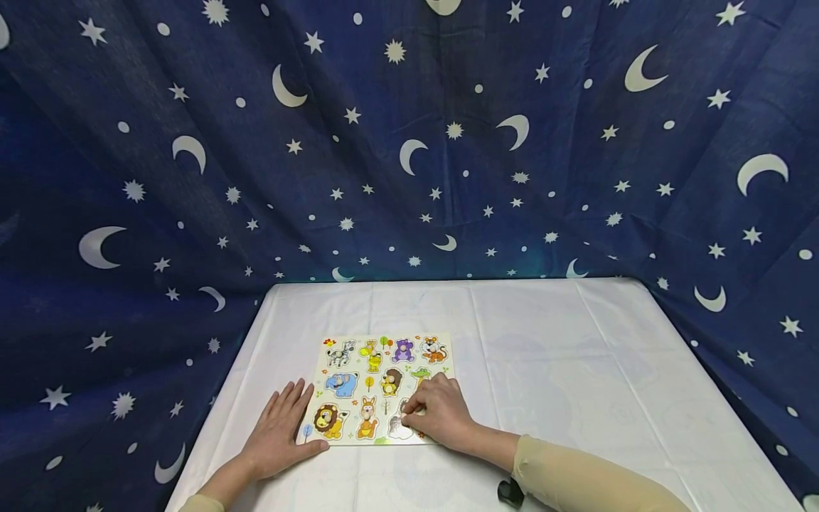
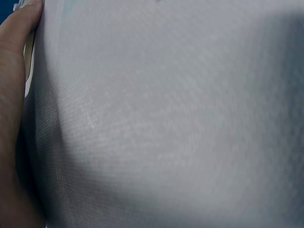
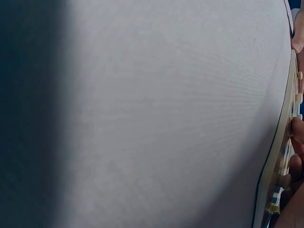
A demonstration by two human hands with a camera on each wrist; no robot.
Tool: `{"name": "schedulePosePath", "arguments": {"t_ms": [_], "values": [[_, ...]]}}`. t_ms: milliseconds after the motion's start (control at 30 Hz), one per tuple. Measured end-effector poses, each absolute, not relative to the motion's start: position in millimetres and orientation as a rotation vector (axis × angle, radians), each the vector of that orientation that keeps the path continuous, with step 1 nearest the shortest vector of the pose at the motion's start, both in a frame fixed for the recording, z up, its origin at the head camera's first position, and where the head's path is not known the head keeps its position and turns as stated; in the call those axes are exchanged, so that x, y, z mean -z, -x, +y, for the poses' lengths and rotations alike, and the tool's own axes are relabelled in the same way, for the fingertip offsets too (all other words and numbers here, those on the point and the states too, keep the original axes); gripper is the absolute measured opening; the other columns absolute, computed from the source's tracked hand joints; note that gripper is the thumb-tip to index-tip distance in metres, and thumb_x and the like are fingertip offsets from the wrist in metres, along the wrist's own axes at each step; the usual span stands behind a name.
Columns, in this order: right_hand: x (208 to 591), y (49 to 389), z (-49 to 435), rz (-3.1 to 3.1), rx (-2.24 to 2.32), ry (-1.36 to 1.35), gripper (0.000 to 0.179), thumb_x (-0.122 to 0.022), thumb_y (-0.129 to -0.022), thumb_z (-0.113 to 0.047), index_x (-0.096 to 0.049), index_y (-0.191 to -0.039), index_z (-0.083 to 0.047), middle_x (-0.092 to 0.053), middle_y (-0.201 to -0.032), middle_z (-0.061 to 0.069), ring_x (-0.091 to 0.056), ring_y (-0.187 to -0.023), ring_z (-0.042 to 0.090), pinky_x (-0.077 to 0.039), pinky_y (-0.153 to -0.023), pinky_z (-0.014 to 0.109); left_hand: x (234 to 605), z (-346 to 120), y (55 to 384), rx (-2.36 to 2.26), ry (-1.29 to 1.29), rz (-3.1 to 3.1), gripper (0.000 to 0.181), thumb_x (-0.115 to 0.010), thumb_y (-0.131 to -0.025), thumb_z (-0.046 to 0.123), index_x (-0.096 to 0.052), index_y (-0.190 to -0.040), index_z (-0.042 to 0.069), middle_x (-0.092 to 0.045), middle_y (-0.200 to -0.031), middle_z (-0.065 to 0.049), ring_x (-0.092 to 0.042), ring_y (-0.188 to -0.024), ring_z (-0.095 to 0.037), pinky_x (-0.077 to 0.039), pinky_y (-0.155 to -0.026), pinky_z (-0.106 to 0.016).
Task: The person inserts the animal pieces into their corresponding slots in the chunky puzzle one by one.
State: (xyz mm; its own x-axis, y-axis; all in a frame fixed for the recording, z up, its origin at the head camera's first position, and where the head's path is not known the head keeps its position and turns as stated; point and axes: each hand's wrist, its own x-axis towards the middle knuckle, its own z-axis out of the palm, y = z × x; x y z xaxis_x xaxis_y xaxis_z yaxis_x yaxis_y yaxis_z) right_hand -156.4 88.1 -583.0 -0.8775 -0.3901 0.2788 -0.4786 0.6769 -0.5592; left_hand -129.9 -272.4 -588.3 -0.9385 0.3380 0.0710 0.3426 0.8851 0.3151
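A wooden knob puzzle board [image 1: 350, 437] with cartoon animals lies on the white-covered table. My left hand [image 1: 276, 430] lies flat at its left edge, fingers extended and thumb along the near left corner. Over the board's lower right my right hand [image 1: 441, 412] has curled fingers and pinches a greyish puzzle piece [image 1: 398, 429] at its outlined place. The hand covers much of that piece, so its animal is unclear. A green crocodile piece [image 1: 420, 374] is partly hidden by the knuckles. In the right wrist view, the fingers [image 3: 295, 164] are beside the board's edge.
Other animal pieces sit in the board, among them a lion [image 1: 329, 421], a kangaroo [image 1: 367, 419] and a blue elephant [image 1: 342, 385]. White cloth [image 1: 557, 370] covers the table. A dark blue curtain [image 1: 371, 142] hangs behind. By the right sleeve is a small black object [image 1: 510, 492].
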Motion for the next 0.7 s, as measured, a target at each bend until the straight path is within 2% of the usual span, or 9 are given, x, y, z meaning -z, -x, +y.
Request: {"name": "schedulePosePath", "arguments": {"t_ms": [400,700], "values": [[579.0,160.1,91.4,-2.805,-0.903,-0.750,0.012,-0.088,-0.076,-0.040,-0.080,-0.084,-0.035,-0.056,-0.082,-0.026,-0.041,-0.083,0.003,-0.035,-0.078,0.029,585.3,-271.7,134.8,0.523,0.540,-3.072,0.114,-0.068,-0.078,0.077,-0.033,-0.160,0.007,-0.026,-0.166,-0.018,-0.017,-0.153,-0.040,-0.012,-0.123,-0.059],[567.2,165.4,119.9,-2.809,-1.010,-0.658,0.016,-0.087,-0.078,-0.032,-0.081,-0.093,-0.028,-0.062,-0.088,-0.014,-0.044,-0.093,0.009,-0.037,-0.081,0.035,583.0,-271.6,133.6,0.557,0.574,-3.018,0.113,-0.072,-0.076,0.076,-0.037,-0.159,0.006,-0.030,-0.164,-0.021,-0.022,-0.151,-0.043,-0.016,-0.121,-0.062]]}}
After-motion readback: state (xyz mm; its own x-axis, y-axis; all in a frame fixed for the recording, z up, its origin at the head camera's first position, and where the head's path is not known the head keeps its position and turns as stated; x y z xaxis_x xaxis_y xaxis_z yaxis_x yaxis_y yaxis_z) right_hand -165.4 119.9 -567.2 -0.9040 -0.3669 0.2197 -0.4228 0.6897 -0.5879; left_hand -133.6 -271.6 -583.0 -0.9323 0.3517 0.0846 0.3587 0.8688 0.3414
